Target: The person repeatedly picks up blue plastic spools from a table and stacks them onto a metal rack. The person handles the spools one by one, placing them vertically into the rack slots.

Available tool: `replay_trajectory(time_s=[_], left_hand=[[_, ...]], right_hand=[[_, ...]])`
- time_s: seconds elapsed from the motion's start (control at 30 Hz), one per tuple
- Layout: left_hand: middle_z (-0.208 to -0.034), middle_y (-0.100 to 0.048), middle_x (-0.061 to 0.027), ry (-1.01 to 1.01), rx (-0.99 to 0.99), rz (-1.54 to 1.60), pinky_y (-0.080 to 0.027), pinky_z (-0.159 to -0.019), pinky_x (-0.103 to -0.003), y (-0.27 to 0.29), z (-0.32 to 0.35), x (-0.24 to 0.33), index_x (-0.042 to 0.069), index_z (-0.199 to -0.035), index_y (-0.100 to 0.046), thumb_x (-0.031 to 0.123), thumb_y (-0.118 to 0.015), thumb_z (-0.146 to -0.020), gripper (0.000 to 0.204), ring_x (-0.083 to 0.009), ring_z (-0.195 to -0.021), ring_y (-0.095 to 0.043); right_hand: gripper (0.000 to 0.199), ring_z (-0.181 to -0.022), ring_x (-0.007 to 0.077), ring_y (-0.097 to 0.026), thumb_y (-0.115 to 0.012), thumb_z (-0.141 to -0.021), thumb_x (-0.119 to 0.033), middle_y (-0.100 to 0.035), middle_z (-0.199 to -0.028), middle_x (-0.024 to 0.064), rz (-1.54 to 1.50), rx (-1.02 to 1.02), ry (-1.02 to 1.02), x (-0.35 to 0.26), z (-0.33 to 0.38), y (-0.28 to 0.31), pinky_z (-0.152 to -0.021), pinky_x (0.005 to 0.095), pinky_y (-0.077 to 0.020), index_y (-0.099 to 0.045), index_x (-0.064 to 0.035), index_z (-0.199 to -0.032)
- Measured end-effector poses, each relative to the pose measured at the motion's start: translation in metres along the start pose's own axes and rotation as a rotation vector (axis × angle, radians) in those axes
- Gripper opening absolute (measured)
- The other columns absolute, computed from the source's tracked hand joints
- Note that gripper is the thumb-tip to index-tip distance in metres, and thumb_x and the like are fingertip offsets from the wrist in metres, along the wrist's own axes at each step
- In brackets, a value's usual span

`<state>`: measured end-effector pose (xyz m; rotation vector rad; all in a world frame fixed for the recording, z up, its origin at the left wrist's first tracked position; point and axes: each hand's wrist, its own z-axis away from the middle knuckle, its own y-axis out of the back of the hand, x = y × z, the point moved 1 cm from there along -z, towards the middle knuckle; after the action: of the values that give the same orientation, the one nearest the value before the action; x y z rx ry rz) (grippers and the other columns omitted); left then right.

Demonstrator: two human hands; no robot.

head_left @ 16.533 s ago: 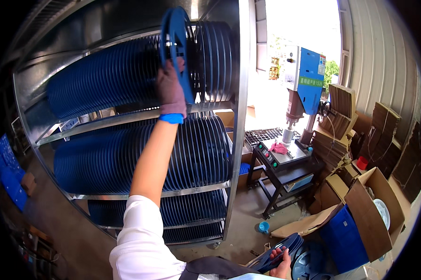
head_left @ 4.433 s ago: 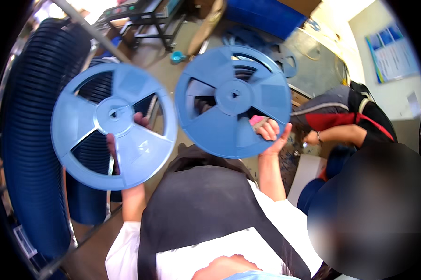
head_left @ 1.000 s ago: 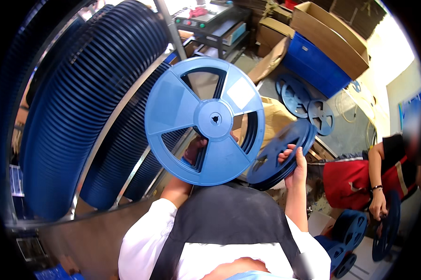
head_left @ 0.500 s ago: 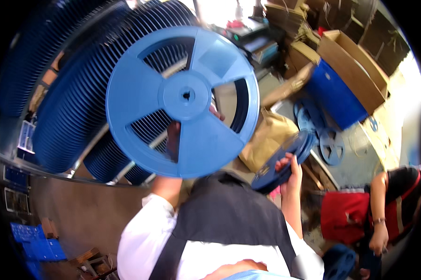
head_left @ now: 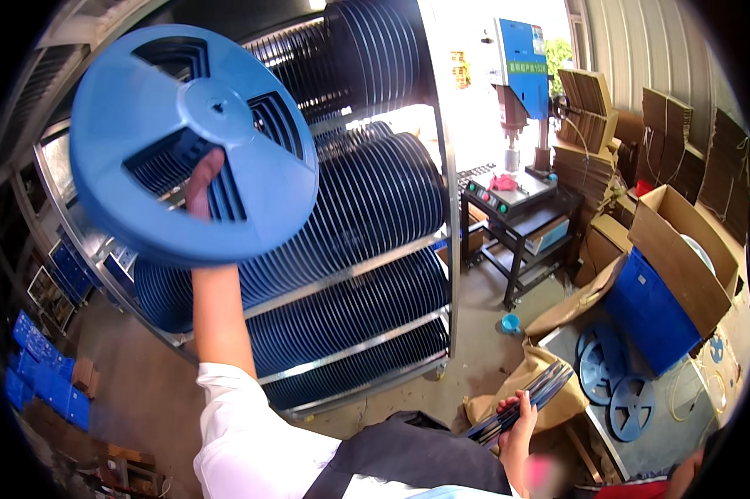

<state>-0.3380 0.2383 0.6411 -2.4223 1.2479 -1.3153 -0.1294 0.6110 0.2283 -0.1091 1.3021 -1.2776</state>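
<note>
My left hand (head_left: 202,187) is raised at the upper left, closed on a large blue plastic reel (head_left: 217,108). My thumb shows through one of the reel's wedge openings, while the other fingers are hidden behind it. Layered rims inside the openings suggest more reels stacked underneath. Low on the right, my right hand (head_left: 518,416) grips a thin stack of dark blue reels (head_left: 545,387), seen nearly edge-on. Just beyond the raised reel stands a metal rack (head_left: 454,191) with rows of upright dark blue reels (head_left: 366,200).
Loose blue reels (head_left: 633,407) lie on a grey table (head_left: 670,437) at right, beside a blue bin (head_left: 653,312) with an open carton (head_left: 683,237). Brown paper (head_left: 508,399) is near my right hand. A blue drill press (head_left: 520,66) stands behind a black stand (head_left: 516,258).
The reel in my left hand has moved left and up, closer to the rack. The stack in my right hand has turned nearly edge-on. The person at right has mostly left the view.
</note>
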Motion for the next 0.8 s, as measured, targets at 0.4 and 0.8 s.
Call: replay_trajectory(time_s=[0.4,0.8], left_hand=[[-0.111,-0.061,-0.0095,-0.474,-0.006,-1.028,-0.046,-0.096,-0.035,0.073,-0.238,-0.015,0.007,-0.112,-0.062,0.016,-0.057,-0.091,0.023,-0.0199,-0.103,-0.059],[-0.100,-0.065,-0.0071,-0.161,0.207,-0.739,-0.056,-0.081,-0.034,0.055,-0.283,-0.057,0.009,-0.109,-0.061,0.023,-0.074,-0.079,0.035,-0.0199,-0.090,-0.064]], right_hand=[[0.025,-0.059,0.0215,-0.058,-0.061,-0.091,-0.028,-0.056,-0.070,0.0064,-0.073,0.023,-0.078,0.064,-0.101,-0.056,-0.054,0.0330,-0.0499,-0.052,-0.0060,-0.095],[0.026,-0.059,0.0225,-0.059,-0.062,-0.090,-0.027,-0.057,-0.070,0.0079,-0.067,0.005,-0.118,0.076,-0.150,-0.099,-0.053,0.0336,-0.0499,-0.052,-0.0042,-0.096]])
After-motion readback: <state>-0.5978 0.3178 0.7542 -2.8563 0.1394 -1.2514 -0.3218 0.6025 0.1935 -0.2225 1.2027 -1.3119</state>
